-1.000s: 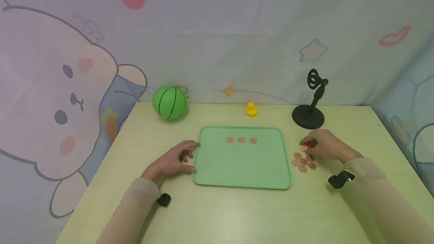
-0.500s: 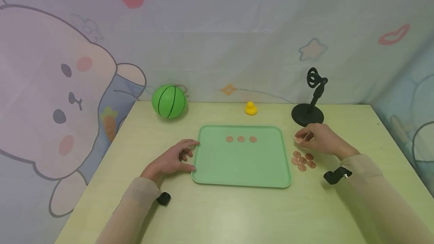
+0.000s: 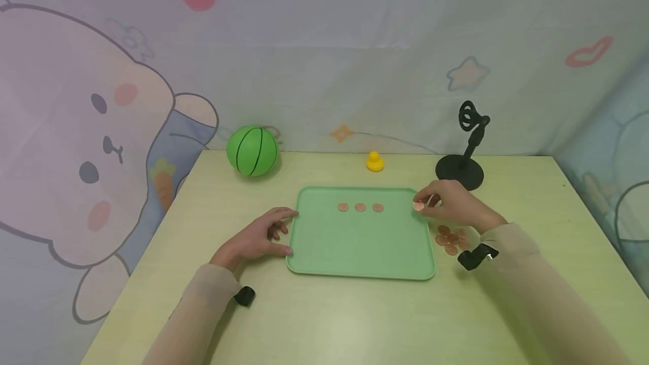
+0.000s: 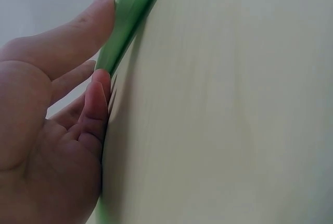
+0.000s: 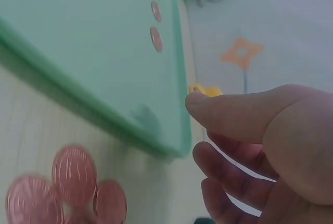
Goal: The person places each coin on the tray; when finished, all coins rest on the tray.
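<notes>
A copper-coloured coin (image 3: 418, 206) is pinched between the thumb and fingertips of my right hand (image 3: 455, 203), over the back right corner of the light green tray (image 3: 360, 249). In the right wrist view the thumb mostly hides it. Three similar coins (image 3: 360, 207) lie in a row inside the tray near its back edge. Several more coins (image 3: 451, 239) are clustered on the table just right of the tray, below my right hand. At the tray's left rim, my left hand (image 3: 256, 239) rests with thumb and index finger spread apart, touching the edge (image 4: 125, 26).
Behind the tray stand a green ball (image 3: 252, 151) at left, a small yellow rubber duck (image 3: 375, 162) near the middle, and a black stand (image 3: 460, 170) with a round base at right. A patterned cloth (image 3: 324, 72) hangs behind the table (image 3: 329, 320).
My right hand has lifted the coin off the cluster and carried it left to above the tray's back right corner. The left hand has stayed at the rim.
</notes>
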A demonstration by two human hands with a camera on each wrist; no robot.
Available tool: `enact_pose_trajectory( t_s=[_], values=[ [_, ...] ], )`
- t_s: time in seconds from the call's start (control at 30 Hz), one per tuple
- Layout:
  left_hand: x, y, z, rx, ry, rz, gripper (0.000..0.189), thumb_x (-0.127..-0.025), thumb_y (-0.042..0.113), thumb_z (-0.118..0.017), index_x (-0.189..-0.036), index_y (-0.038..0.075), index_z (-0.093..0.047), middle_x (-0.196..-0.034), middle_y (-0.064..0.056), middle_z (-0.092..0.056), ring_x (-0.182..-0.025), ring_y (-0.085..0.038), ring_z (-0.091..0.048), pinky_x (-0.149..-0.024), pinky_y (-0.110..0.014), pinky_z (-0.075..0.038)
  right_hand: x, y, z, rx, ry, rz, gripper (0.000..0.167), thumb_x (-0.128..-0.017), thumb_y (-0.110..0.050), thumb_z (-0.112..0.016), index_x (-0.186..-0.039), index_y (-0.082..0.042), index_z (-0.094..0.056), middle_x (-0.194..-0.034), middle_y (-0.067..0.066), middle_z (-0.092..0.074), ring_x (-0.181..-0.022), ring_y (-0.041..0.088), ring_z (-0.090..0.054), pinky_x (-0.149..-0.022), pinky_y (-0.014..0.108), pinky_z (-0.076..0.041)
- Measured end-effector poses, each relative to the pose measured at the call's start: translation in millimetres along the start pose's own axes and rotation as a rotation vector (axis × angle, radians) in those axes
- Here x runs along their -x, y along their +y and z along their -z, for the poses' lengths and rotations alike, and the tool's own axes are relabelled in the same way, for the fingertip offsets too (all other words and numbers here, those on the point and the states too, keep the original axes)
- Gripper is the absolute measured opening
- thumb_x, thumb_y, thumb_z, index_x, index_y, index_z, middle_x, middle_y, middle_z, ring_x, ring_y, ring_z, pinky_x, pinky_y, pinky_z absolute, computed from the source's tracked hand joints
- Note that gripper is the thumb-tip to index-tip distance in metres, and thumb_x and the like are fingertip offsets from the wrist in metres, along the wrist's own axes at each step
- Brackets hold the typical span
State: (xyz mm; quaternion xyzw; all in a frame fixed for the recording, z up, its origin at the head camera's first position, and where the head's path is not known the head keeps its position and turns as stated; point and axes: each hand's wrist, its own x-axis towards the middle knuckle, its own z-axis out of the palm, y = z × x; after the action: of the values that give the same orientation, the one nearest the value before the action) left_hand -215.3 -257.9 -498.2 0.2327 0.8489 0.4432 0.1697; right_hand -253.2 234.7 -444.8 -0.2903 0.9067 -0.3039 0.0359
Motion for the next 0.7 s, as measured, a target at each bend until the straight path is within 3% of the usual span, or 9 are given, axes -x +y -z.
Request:
enact_pose_trajectory(
  t_s=[0.27,0.47,0.7],
  values=[
    [-0.4,-0.9,0.0,-0.003,-0.004,-0.003,0.086,-0.085,0.015,-0.090,-0.158,0.009,-0.046,-0.154,-0.014,-0.042,-0.108,-0.026,-0.054,-0.092,-0.031,-0.049,-22.6,-18.8,-16.8,-0.008,-0.051,0.005,0.022,-0.094,-0.011,-0.080,-0.115,-0.006,-0.080,-0.108,0.005,-0.075,-0.090,0.018,-0.070,-0.082,0.038,-0.059],
    [0.0,-0.1,0.7,-0.003,-0.003,-0.006,0.085,-0.085,0.015,-0.090,-0.158,0.008,-0.046,-0.153,-0.015,-0.043,-0.108,-0.026,-0.054,-0.092,-0.031,-0.049,-39.7,-35.4,-30.3,-0.019,-0.077,0.054,0.019,-0.095,-0.013,-0.079,-0.113,-0.006,-0.080,-0.106,0.004,-0.075,-0.091,0.020,-0.069,-0.084,0.043,-0.059],
    [-0.1,0.4,0.8,-0.002,-0.004,-0.006,0.085,-0.085,0.015,-0.090,-0.158,0.007,-0.046,-0.153,-0.015,-0.043,-0.108,-0.026,-0.054,-0.091,-0.031,-0.049,-57.9,-53.6,-51.0,-0.048,-0.113,0.089,0.014,-0.095,-0.011,-0.079,-0.108,-0.007,-0.081,-0.098,0.002,-0.075,-0.085,0.016,-0.069,-0.081,0.036,-0.059]
  ],
)
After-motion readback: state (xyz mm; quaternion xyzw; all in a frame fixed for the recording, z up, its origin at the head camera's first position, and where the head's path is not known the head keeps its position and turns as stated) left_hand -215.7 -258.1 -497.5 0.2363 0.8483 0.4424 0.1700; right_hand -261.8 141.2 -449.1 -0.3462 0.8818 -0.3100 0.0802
